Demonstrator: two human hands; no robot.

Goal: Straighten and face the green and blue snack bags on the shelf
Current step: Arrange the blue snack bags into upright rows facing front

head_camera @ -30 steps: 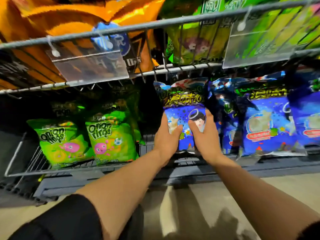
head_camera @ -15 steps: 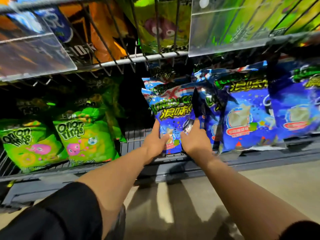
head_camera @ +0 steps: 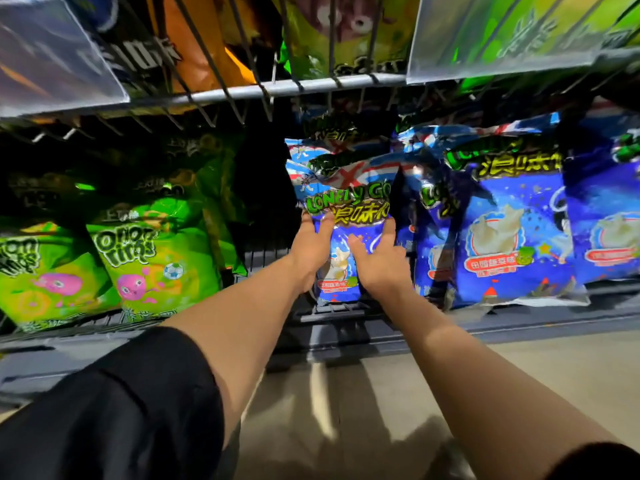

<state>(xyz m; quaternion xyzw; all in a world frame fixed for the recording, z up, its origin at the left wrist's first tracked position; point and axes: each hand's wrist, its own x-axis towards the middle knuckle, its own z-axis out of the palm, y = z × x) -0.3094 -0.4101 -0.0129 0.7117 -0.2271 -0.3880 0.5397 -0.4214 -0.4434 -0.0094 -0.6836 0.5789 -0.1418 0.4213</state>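
Hands are working at frame centre: the left hand point(head_camera: 311, 251) and right hand point(head_camera: 379, 263) are clasping a blue snack bag point(head_camera: 349, 206) by its two side edges, thumbs lying on its printed front, standing it at the lower shelf point(head_camera: 346, 311) lip. Facing of the blue row appears underway; next, squaring this bag against the neighbouring blue bag point(head_camera: 512, 220) seems needed, while the green bags point(head_camera: 156, 254) at left are waiting.

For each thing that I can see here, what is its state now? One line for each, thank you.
left hand: fingers on the front blue bag's left edge, holding it.
right hand: fingers on its right side, holding it.
front blue bag: upright, front facing out, held by both hands.
blue bag to its right: upright, facing out, untouched.
green onion rings bag: leaning back, facing out, untouched.
price tag holder: hanging from the upper wire shelf.
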